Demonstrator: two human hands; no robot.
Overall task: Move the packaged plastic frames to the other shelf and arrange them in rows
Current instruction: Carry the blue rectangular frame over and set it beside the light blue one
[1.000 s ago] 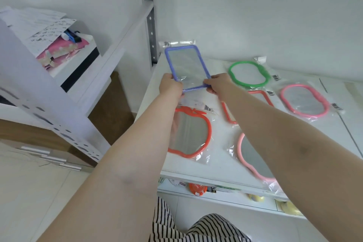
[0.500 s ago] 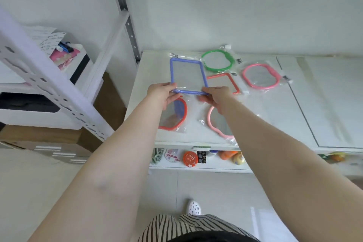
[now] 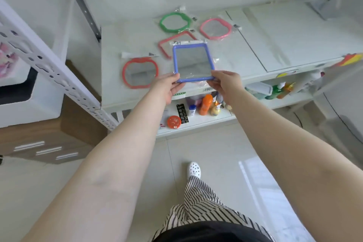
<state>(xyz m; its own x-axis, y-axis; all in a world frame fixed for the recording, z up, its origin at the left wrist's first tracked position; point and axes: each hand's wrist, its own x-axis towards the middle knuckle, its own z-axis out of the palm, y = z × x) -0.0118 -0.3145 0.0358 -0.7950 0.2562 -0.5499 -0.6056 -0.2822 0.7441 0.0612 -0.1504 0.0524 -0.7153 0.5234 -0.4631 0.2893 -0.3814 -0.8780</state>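
Mid-frame, both hands, left hand (image 3: 169, 86) and right hand (image 3: 225, 82), pinch the blue frame (image 3: 193, 63)'s near edge; slick bag could slip onto the red frame (image 3: 140, 71).

I count five packaged frames: one blue (image 3: 193, 63), one green (image 3: 174, 22), one pink (image 3: 215, 29), two red (image 3: 140, 72) (image 3: 166, 45).

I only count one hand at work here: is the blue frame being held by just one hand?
No, the left hand and the right hand each grip a near corner of the blue frame.
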